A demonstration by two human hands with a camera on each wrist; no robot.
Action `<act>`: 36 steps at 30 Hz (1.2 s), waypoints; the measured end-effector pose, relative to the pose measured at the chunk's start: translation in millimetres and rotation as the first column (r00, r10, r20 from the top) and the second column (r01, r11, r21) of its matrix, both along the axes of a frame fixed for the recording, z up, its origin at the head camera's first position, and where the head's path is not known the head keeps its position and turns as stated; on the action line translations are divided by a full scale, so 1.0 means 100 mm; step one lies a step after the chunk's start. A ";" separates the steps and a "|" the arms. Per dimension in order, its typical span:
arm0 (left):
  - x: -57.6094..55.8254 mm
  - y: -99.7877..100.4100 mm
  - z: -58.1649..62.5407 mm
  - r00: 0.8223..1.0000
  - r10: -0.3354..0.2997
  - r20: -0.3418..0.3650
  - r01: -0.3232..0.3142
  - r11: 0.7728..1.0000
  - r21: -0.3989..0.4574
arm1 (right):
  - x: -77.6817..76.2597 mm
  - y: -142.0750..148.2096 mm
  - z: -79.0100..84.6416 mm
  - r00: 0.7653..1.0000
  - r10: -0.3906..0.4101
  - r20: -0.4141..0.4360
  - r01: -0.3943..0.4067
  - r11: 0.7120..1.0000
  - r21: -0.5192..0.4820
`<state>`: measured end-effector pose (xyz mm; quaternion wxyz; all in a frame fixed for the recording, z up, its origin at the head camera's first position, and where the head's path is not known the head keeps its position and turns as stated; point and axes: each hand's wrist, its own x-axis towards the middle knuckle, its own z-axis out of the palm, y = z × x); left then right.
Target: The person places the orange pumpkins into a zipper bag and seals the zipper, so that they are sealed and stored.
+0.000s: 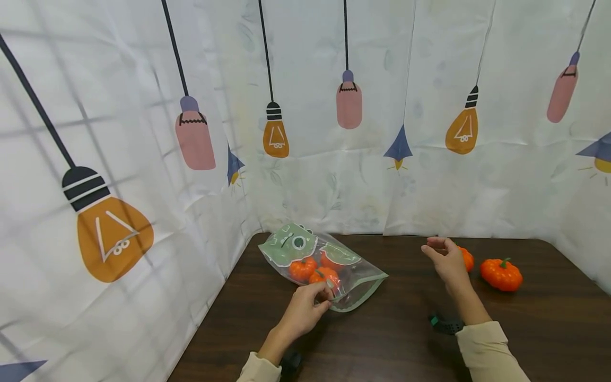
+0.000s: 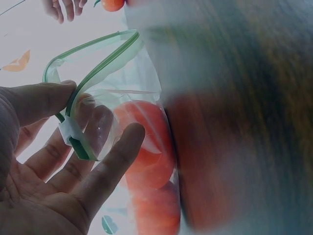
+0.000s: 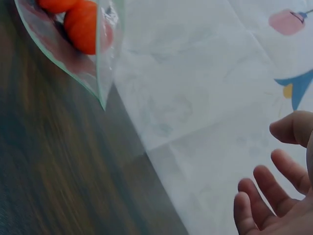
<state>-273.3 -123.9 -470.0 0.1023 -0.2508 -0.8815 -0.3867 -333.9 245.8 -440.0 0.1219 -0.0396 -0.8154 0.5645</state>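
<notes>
A clear zip bag (image 1: 355,270) with green trim and a green cartoon face lies on the table, several small orange pumpkins (image 1: 303,269) inside it. My left hand (image 1: 305,307) pinches the bag's edge between thumb and fingers, near the white zip slider (image 2: 71,129). In the left wrist view the bag's mouth stands apart as a loop. My right hand (image 1: 448,262) is raised over the table to the right of the bag, fingers loosely bent and holding nothing. One loose pumpkin (image 1: 466,259) is partly hidden behind it; another pumpkin (image 1: 501,274) sits further right.
The dark wooden table (image 1: 382,339) reaches back to a white curtain (image 1: 315,185) printed with hanging lamps, which also runs along the left side. A dark strap-like device (image 1: 446,323) shows beside the right wrist.
</notes>
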 end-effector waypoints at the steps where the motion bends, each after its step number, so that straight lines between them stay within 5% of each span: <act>1: 0.00 0.00 0.00 1.000 0.000 0.000 0.000 1.000 -0.002 | 0.00 0.02 0.00 1.000 -0.024 0.001 0.024 1.000 -0.004; 14: 0.00 0.00 0.01 1.000 0.006 -0.001 -0.006 1.000 -0.012 | 0.00 0.23 -0.15 0.982 -0.190 -0.006 0.190 0.980 0.059; 36: 0.00 -0.02 -0.01 1.000 0.006 0.011 -0.006 1.000 -0.013 | -0.10 0.61 -0.38 0.997 -0.058 0.041 0.048 0.975 0.215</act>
